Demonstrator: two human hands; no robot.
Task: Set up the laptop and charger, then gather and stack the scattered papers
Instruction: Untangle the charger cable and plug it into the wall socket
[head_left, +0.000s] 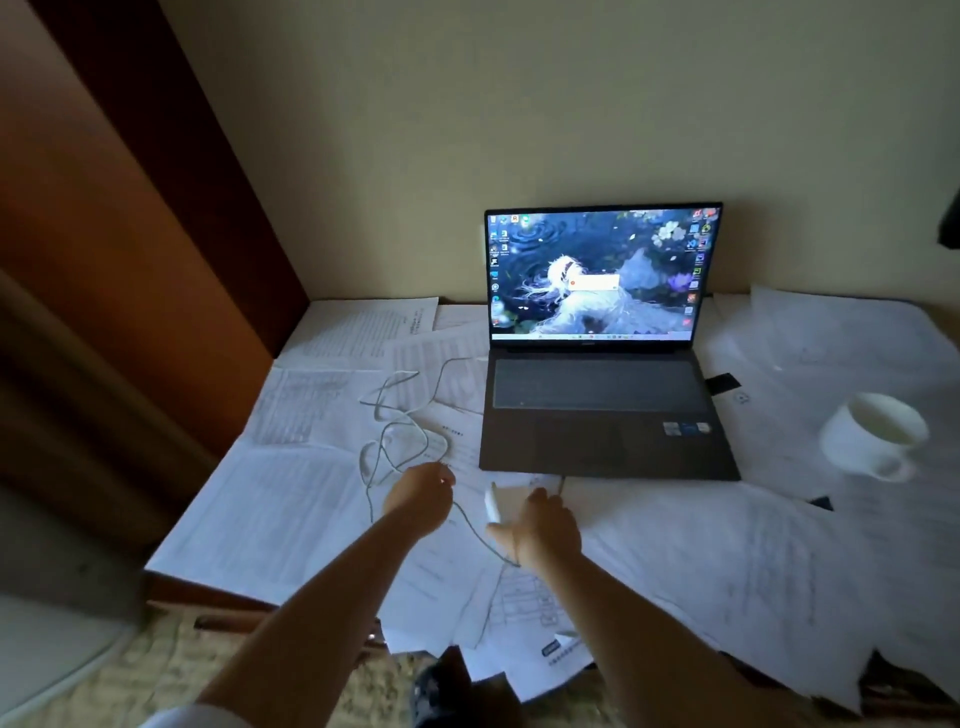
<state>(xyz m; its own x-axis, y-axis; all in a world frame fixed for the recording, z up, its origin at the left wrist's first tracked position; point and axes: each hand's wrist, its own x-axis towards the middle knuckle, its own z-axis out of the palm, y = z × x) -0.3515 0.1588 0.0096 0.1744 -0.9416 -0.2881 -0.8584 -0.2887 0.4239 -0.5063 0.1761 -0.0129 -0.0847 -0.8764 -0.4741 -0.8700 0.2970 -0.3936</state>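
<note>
- My left hand (423, 493): fingers curled down onto the charger cable (400, 441), gripping it where its loops lie on the papers.
- My right hand (545, 527): reaching forward, thumb spread out to the left, fingers pointing toward the laptop; the cable passes under its wrist. Whether it holds anything I cannot tell.
- White plug end (491, 503): a small pale piece standing just beside my right thumb, between the two hands.
- Charger cable: thin and pale, coiled in loose loops left of the laptop, one strand running up to the laptop's left edge, another trailing toward the desk's near edge.
- Laptop (602, 364): open, screen lit with a desktop picture and icons, standing at the back of the desk against the wall, on top of papers.
- Papers (291, 493): printed sheets scattered over the whole desk, overlapping, some hanging over the near edge.
- White cup (872, 434): to the right of the laptop, resting on the papers, handle toward me.
- Wooden cabinet (130, 260): flanks the desk on the left.
</note>
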